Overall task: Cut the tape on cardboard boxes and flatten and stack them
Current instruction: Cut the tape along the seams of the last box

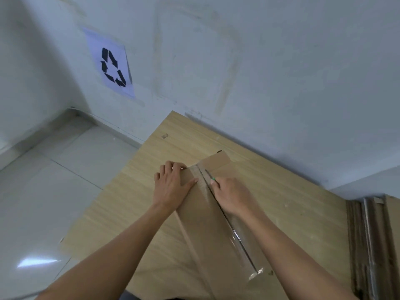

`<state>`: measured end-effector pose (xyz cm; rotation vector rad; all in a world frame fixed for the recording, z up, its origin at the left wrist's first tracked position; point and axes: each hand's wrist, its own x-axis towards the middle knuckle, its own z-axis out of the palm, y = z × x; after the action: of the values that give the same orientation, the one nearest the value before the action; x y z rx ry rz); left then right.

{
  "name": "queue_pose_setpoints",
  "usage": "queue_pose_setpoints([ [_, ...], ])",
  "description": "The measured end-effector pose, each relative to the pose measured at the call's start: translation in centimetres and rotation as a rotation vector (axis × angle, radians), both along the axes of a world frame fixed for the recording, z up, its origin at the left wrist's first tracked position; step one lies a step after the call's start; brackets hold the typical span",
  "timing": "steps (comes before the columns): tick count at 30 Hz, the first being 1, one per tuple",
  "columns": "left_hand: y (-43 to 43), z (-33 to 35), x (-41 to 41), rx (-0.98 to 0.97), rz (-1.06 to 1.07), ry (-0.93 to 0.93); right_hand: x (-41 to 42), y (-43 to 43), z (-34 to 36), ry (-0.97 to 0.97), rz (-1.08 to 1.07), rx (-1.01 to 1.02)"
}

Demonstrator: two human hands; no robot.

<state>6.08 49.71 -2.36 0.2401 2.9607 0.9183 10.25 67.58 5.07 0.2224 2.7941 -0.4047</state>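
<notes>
Cardboard box [201, 224], cutter [212, 180] mostly hidden in grip of right hand [232, 195].

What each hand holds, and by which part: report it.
The right hand grips a small green-tipped cutting tool by its handle, mostly hidden in the fist. The left hand holds the long brown cardboard box at its far edge.

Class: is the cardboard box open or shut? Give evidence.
Shut: flaps of the cardboard box lie flat, meeting along the taped seam; left hand holds one down, right hand holds a cutter.
</notes>
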Motion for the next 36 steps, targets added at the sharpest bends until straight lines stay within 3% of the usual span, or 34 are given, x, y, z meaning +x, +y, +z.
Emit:
queue_pose_setpoints([
  [15, 0.7, -0.6, -0.3, 0.026, 0.048, 0.043, -3.4, -2.5, -0.3, -0.014, 0.108, 0.246],
  [36, 0.8, 0.5, -0.1, -0.051, 0.014, 0.025, 1.4, -0.5, -1.6, -0.254, 0.097, 0.257],
])
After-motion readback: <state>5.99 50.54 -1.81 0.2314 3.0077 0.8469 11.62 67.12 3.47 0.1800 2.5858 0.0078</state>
